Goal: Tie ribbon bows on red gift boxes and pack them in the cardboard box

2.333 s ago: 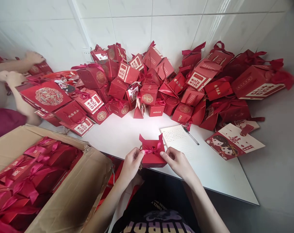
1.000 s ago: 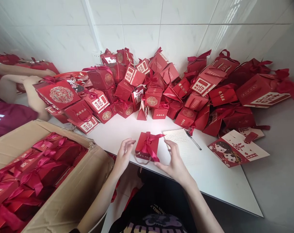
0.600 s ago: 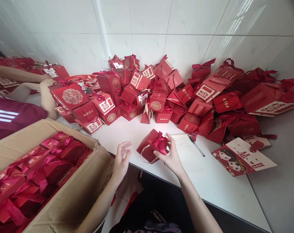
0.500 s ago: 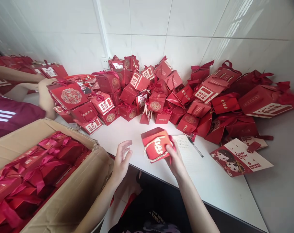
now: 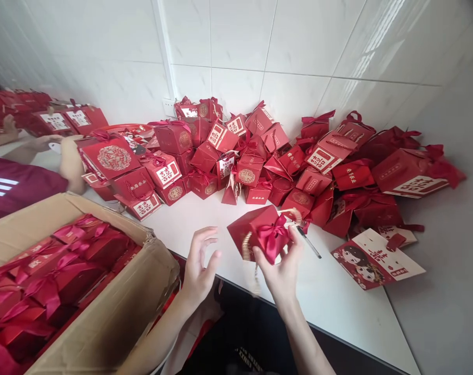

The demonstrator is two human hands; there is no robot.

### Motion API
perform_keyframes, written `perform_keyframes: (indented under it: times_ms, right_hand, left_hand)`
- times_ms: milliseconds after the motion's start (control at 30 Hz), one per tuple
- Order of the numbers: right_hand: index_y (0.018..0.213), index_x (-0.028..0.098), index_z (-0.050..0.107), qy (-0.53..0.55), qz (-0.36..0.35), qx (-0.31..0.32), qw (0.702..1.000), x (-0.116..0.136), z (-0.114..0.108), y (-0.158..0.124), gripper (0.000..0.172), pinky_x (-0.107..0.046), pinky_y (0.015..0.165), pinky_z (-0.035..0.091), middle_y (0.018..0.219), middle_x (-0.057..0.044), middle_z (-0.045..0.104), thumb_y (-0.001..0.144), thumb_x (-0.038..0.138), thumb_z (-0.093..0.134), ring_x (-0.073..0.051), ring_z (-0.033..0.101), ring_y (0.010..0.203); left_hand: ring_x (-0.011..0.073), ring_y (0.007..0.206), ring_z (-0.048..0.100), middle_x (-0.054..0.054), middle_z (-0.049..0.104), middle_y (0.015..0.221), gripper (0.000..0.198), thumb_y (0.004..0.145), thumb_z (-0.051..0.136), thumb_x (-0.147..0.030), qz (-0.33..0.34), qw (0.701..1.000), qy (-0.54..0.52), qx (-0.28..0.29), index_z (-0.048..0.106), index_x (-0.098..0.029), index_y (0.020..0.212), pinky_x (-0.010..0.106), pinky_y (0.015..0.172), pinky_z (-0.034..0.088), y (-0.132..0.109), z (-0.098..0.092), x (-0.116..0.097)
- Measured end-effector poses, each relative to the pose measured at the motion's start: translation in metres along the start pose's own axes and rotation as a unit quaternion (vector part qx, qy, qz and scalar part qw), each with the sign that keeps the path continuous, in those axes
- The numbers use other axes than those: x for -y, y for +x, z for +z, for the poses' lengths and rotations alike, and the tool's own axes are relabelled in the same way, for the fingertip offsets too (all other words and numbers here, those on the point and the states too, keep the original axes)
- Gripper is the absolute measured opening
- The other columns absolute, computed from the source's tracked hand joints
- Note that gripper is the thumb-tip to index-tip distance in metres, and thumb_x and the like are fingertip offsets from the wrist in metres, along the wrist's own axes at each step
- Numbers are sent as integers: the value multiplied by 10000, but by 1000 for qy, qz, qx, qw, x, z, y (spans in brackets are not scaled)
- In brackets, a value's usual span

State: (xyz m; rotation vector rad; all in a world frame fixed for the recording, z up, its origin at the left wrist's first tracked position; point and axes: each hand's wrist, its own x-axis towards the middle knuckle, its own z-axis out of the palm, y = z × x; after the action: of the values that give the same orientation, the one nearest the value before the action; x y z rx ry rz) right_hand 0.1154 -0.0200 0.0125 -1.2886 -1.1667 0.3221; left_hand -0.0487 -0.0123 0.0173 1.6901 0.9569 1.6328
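Note:
A red gift box (image 5: 242,229) with a magenta ribbon bow (image 5: 273,238) and twisted cream cord handles is held above the white table. My right hand (image 5: 281,268) grips it at the bow end, thumb on one side and fingers on the other. Just left of the box, my left hand (image 5: 201,263) is raised with fingers apart and slightly curled, touching nothing. Behind the held box lie a black pen (image 5: 310,242) and a sheet of paper, mostly covered by the box.
Red gift boxes (image 5: 250,166) are heaped along the wall. An open carton (image 5: 115,307) of ribboned boxes stands at the left. A printed card box (image 5: 377,258) lies at the right. Another person's arm (image 5: 70,161) rests at the far left.
The held box has turned in my right hand, so its bow now faces me instead of its gold lettering. My left hand has shifted slightly right. The view has tilted a little.

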Motion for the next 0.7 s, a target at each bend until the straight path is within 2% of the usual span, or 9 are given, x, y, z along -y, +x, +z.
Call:
perform_keyframes:
  times_ms: [100, 200, 267, 367, 467, 567, 700]
  right_hand:
    - [1299, 193, 313, -160, -129, -47, 978, 11, -1, -4, 811, -553, 915, 397, 1207, -149, 375, 637, 411, 728, -331, 356, 1186]
    - [1318, 213, 281, -207, -159, -54, 964, 22, -4, -7, 788, -577, 923, 373, 1218, -164, 331, 680, 418, 696, -348, 343, 1185]
    - [1326, 221, 272, -227, -141, -41, 963, 26, -5, -9, 777, -576, 920, 373, 1233, -180, 310, 699, 422, 684, -366, 340, 1181]
    - [1346, 192, 249, -261, -99, -7, 960, 22, -7, -17, 800, -597, 870, 390, 1224, -214, 329, 721, 487, 651, -403, 376, 1141]
    - [1361, 165, 246, -318, -34, 92, 943, 12, -14, -33, 912, -627, 757, 424, 1187, -245, 389, 674, 632, 623, -438, 487, 1009]
    - [1362, 202, 265, -344, 3, 178, 922, 2, -35, -49, 957, -589, 694, 475, 1169, -221, 440, 623, 705, 608, -409, 571, 893]
    - [1351, 253, 284, -295, 28, 184, 937, -8, -70, -39, 837, -508, 704, 531, 1200, -174, 419, 689, 689, 554, -350, 589, 940]
  left_hand:
    - [235, 1124, 486, 100, 469, 1190, 364, 850, 520, -282, 19, 999, 2, 50, 450, -226, 1203, 394, 900, 483, 1, 13, -9]
    - [209, 1093, 497, 89, 455, 1178, 374, 841, 543, -266, 19, 998, 15, 62, 446, -242, 1202, 373, 886, 506, 7, 24, -16]
    - [192, 1087, 501, 81, 454, 1172, 334, 842, 547, -260, -2, 997, 26, 70, 475, -248, 1168, 348, 879, 515, 13, 28, -17]
    - [189, 1052, 535, 72, 501, 1113, 205, 838, 533, -279, -68, 990, 31, 123, 556, -226, 1035, 329, 843, 530, 22, 30, -6]
    - [199, 997, 588, 67, 582, 1039, 158, 816, 535, -287, -184, 966, 26, 181, 586, -199, 938, 349, 845, 521, 21, 31, 17]
    - [224, 1067, 582, 84, 610, 1100, 237, 797, 560, -312, -269, 949, 1, 166, 565, -194, 1003, 368, 893, 492, 10, 28, 34]
    - [224, 1041, 594, 78, 608, 1119, 262, 823, 522, -384, -278, 948, 13, 152, 573, -201, 1004, 342, 847, 494, 6, 19, 36]
